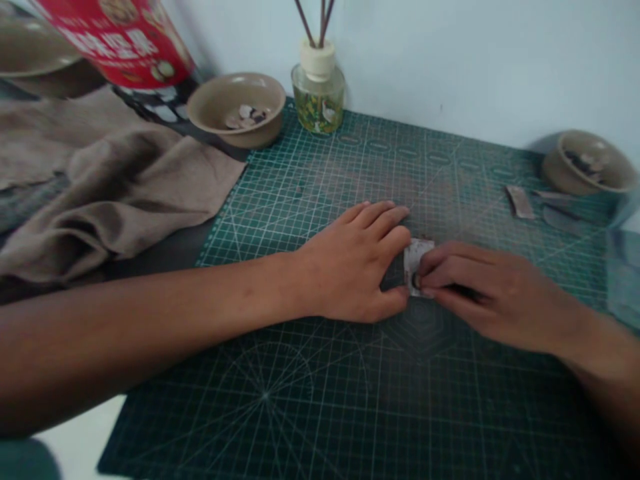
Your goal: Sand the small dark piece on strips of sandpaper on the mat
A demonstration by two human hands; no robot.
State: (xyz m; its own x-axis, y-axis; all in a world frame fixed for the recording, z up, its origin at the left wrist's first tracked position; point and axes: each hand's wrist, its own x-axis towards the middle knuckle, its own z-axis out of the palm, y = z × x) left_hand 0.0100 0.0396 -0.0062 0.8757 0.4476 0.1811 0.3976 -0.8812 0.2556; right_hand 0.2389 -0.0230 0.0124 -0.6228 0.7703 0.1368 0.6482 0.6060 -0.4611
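A small whitish rectangular piece (414,259) with dark specks lies on the green cutting mat (300,427). My left hand (353,263) rests flat on the mat with its fingers apart, thumb and index fingertip at the piece's left edge. My right hand (480,287) is closed in a pinch over the piece's lower right part. By those fingertips a small dark round spot shows; whether it is held or part of the piece, I cannot tell. The right fingers cover the piece's right side.
Behind my left arm are a crumpled brown cloth-like sheet (150,180), a bowl of small pieces (235,137) and a reed diffuser (319,87) by the wall. A red container (130,47) stands at back left. Rightward lie another bowl (565,167), a small strip (521,202) and blurred thin tools (563,219).
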